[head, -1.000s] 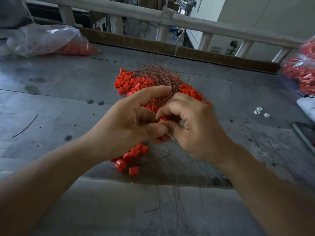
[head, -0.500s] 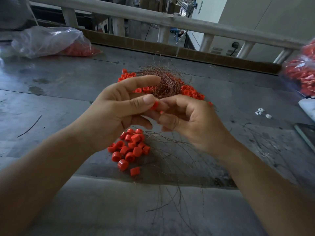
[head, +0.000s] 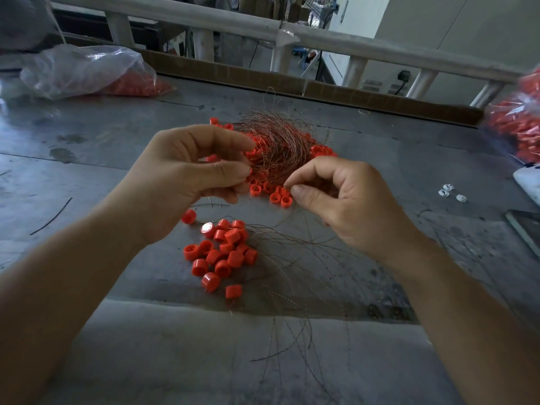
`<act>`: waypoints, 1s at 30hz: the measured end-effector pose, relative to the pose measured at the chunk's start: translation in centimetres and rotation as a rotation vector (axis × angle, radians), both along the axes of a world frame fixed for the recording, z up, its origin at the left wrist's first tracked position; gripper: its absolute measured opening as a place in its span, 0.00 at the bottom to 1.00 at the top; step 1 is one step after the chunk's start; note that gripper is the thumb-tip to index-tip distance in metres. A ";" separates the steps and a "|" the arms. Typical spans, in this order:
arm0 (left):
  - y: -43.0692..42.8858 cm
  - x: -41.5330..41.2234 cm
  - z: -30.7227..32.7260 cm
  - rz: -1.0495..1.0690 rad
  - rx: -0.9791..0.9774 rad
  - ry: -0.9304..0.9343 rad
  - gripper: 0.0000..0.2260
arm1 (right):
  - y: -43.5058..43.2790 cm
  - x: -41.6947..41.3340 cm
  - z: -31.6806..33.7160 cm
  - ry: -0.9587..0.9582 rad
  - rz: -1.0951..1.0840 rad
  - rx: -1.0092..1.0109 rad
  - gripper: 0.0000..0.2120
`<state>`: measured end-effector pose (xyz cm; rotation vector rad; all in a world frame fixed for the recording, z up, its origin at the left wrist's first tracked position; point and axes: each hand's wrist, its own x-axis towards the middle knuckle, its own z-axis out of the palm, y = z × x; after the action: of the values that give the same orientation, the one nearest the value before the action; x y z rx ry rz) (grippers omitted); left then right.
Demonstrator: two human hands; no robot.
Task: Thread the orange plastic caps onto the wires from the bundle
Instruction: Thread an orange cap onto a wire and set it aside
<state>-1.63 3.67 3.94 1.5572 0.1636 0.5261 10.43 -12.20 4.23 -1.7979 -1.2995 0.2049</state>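
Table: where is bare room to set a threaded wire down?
Bare: table left of the left hand, up to the plastic bag, bar one stray wire; also the strip behind the wire bundle. Crowded: centre, with orange caps and loose wires.

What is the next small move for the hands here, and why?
Probably the right hand should draw one wire out of the wire bundle toward the left hand. Its thumb and forefinger are pinched at the bundle's near edge, beside loose orange caps; whether either grip holds anything is unclear.
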 end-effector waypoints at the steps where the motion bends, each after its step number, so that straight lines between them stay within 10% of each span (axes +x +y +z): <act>1: 0.0 -0.1 0.0 0.031 0.127 0.046 0.13 | 0.1 0.0 -0.1 -0.043 -0.015 -0.023 0.09; 30: 4.3 3.2 -4.7 0.513 0.877 0.454 0.16 | 0.4 0.2 -1.4 -0.207 -0.042 -0.285 0.05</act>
<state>1.55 7.96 -0.76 2.5060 0.7749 0.6789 10.66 -11.81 2.85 -2.1319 -1.4316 0.1916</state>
